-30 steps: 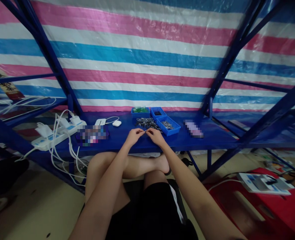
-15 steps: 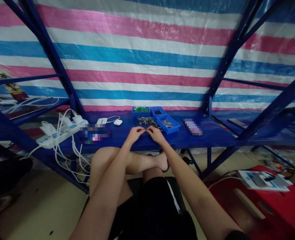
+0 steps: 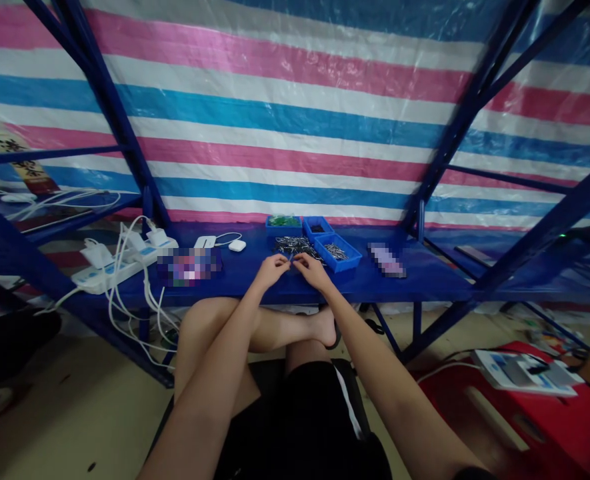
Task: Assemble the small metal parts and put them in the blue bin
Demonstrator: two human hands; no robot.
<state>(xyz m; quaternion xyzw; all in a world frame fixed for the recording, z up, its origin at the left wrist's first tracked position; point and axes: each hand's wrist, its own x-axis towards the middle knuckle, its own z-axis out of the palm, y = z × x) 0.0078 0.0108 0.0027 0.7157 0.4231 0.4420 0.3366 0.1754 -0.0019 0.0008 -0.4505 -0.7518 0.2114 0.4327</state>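
My left hand (image 3: 273,268) and my right hand (image 3: 309,270) meet fingertip to fingertip over the front of the blue table (image 3: 245,270). Both are closed in a pinch; whatever sits between the fingers is too small to make out. Just beyond them lies a pile of thin black and silvery pieces (image 3: 295,245). A blue bin (image 3: 347,262) of small metallic pieces stands right of my right hand. Behind it is a second blue bin (image 3: 317,221) with dark contents. Green pieces (image 3: 283,221) fill a third bin at the back left.
Left on the table are a power strip (image 3: 92,281) with tangled white cables, a blurred-out item (image 3: 189,265) and a small white case (image 3: 237,246). A pixelated phone-like object (image 3: 387,260) lies to the right. Blue steel posts (image 3: 139,167) flank the table; a red stool-like object (image 3: 509,413) stands lower right.
The view has shifted slightly. Both hands stay together in nearly the same place, their fingertips a little further apart than before.
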